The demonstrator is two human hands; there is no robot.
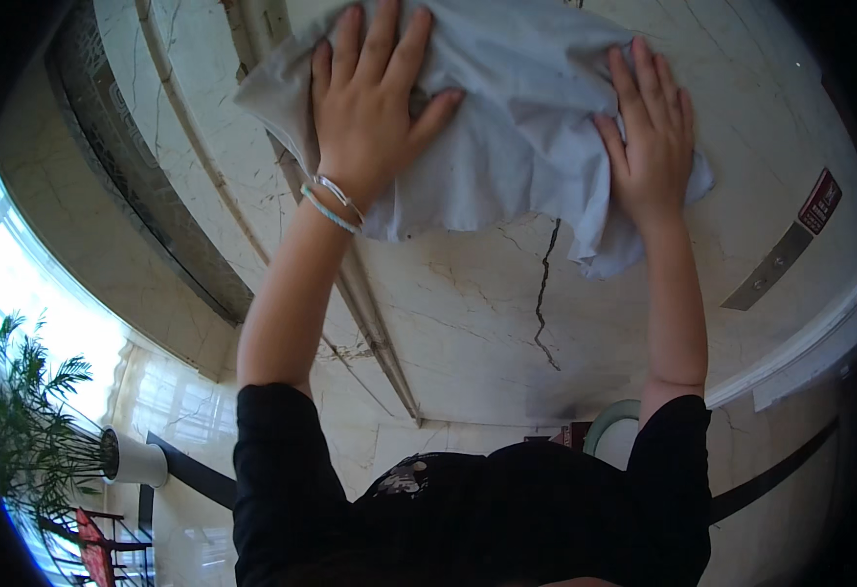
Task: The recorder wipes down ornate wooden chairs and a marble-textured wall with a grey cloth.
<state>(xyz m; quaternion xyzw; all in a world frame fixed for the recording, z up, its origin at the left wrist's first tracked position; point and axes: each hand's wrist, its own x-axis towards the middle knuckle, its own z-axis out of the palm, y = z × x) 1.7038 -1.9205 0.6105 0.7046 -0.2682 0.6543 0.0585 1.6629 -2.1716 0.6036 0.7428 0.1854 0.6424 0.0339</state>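
Observation:
A pale grey cloth (509, 161) is spread in loose folds against a cream marble-patterned wall (458, 323). My left hand (370, 110) lies flat on its left part, fingers spread and thumb pointing right, with two bracelets at the wrist. Toward the cloth's right end, my right hand (648, 139) presses it to the wall, its thumb beside a fold. Both arms are stretched out, and the cloth hangs below the hands. A dark jagged crack (544, 293) runs down the wall from under the cloth's lower edge.
A metal button panel (766, 268) and a dark red sign (819, 202) are on the wall at right. Ridged trim (370, 315) runs along the wall at left. A leafy plant (39, 396) in a white pot (135, 456) stands lower left, near a bright window (3, 242).

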